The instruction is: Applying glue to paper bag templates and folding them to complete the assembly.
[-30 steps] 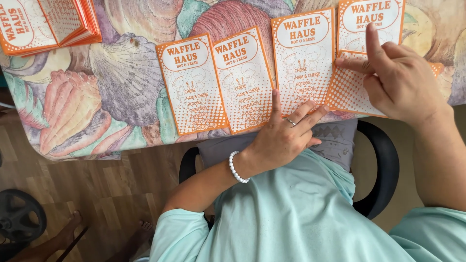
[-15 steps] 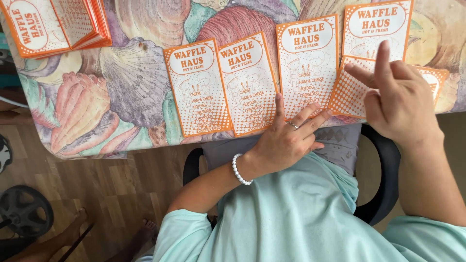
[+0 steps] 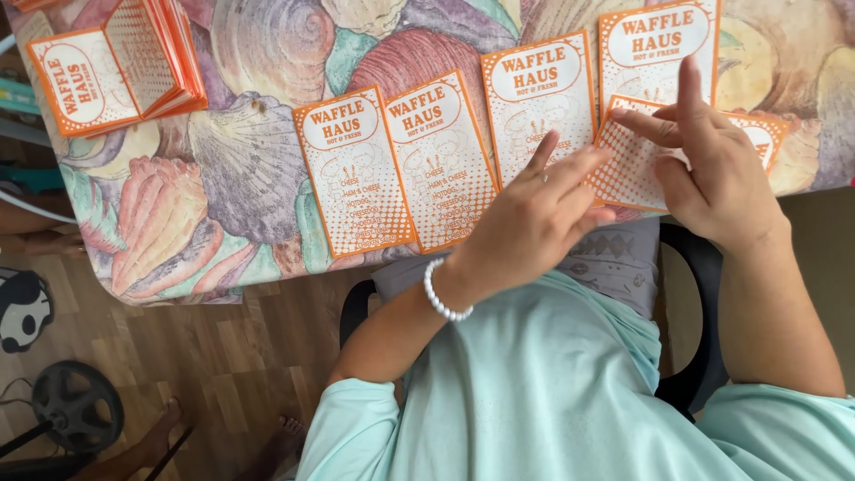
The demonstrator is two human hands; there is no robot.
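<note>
head: both hands (image 3: 712,165) on flat carton (image 3: 637,165)

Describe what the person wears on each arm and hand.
Both hands are bare, no gloves. The left hand has a ring on one finger and a white bead bracelet at the wrist. The right hand shows no jewellery. Short pale mint sleeves cover only the upper arms.

The flat orange-and-white paper sleeves (image 3: 441,160) are seen as thin, matt card. A glossy, smooth shell-patterned table cover (image 3: 249,160) looks like oilcloth. Below, brown wood-grain flooring (image 3: 223,356) carries a faint sheen. The mint-green shirt (image 3: 552,392) is soft, matt cloth.
</note>
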